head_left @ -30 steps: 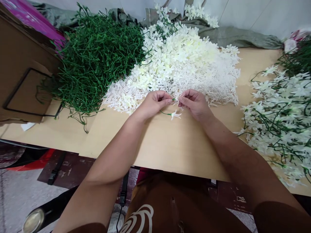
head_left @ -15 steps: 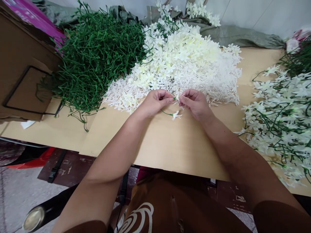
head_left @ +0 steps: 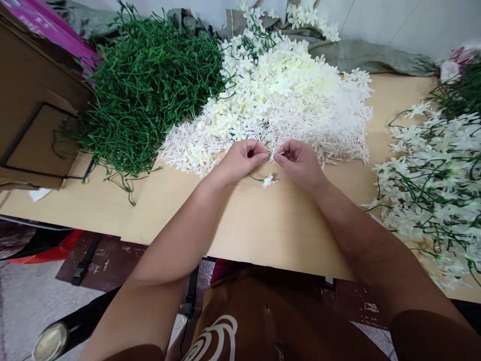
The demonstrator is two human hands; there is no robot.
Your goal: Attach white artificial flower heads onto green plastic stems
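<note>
My left hand is closed in a pinch on a green artificial flower stem, most of which the fingers cover. From beneath this hand a thin stem branch reaches out, with a white artificial flower at its end, just above the cardboard. My right hand pinches a small white flower piece against the stem tip, between the two hands' fingertips. Its exact shape is mostly hidden. Right behind both hands lies a heap of white petals and thin white stamen pieces.
Green stems are piled at the left, beside a cardboard box. White flowers on stems lie heaped at the right. Brown cardboard covers the table, its front edge close to my body.
My right fingertips have shifted slightly left and down, and less of the white piece shows between them. The dangling flower has moved a little left. My left hand keeps its pinch.
</note>
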